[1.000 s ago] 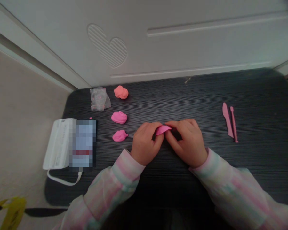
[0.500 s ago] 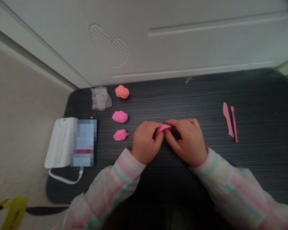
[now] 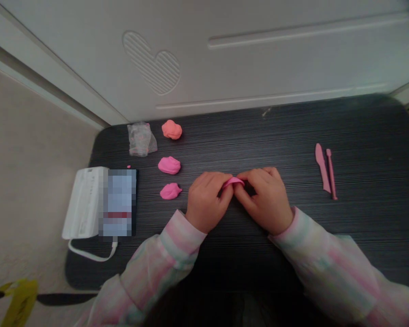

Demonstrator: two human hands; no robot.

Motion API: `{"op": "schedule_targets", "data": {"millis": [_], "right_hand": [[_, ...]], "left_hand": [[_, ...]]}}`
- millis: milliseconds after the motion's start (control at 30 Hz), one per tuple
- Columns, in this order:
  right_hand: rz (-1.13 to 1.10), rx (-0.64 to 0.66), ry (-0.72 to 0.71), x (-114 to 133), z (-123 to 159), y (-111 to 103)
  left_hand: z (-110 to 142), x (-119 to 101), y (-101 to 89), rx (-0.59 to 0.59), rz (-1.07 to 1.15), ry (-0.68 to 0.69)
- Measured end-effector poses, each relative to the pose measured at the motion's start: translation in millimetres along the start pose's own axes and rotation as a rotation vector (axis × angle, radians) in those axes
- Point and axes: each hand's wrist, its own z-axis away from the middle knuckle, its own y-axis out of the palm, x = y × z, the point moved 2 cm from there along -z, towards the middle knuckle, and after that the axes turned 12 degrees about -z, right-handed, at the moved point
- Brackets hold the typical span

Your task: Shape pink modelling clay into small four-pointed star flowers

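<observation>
Between my two hands is a thin, curved piece of pink modelling clay [image 3: 233, 181], held just over the dark table. My left hand [image 3: 207, 200] pinches its left end between thumb and fingers. The right end is pinched by my right hand [image 3: 266, 197], and the fingertips of both hands almost meet. Parts of the clay are hidden under the fingers. To the left of my left hand lie two pink clay lumps [image 3: 169, 165], one above the other, with an orange clay lump [image 3: 172, 130] beyond them.
A pink plastic knife [image 3: 322, 168] and a thin pink stick tool [image 3: 331, 175] lie on the right. On the left are a clear plastic bag [image 3: 141, 139], a phone with a blurred screen [image 3: 119, 202] and a white cabled device [image 3: 86, 203]. A white panel [image 3: 197, 59] borders the table's [image 3: 259, 136] far edge.
My right hand's fingertips have shifted slightly on the pink clay, closer to my left fingers. The whole view has drifted a little; the other things lie as before.
</observation>
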Motion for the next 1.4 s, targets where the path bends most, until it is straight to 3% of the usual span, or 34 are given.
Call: {"op": "schedule_targets", "data": {"millis": [200,333,600,1000,1400], "right_hand": [[-0.057,0.042,0.054,-0.6,-0.3,-0.9],[-0.041,0.092,0.053,-1.1,0.2,0.3],[0.061,0.072,0.006,0.7,-0.8,-0.7],[0.189,0.074,-0.026,-1.5,-0.7,0.1],[-0.219,-0.042,0.148,-4.2,-1.7,-5.1]], "left_hand": [[1.3,-0.7,-1.0,0.013,0.007,-0.113],[1.2,-1.1,-0.2,0.055,0.011,-0.129],[1.5,0.1,1.7,0.11,-0.028,-0.154],[2.7,0.1,4.2,0.104,-0.096,-0.081],[-1.3,3.9,0.0,0.175,0.069,-0.179]]}}
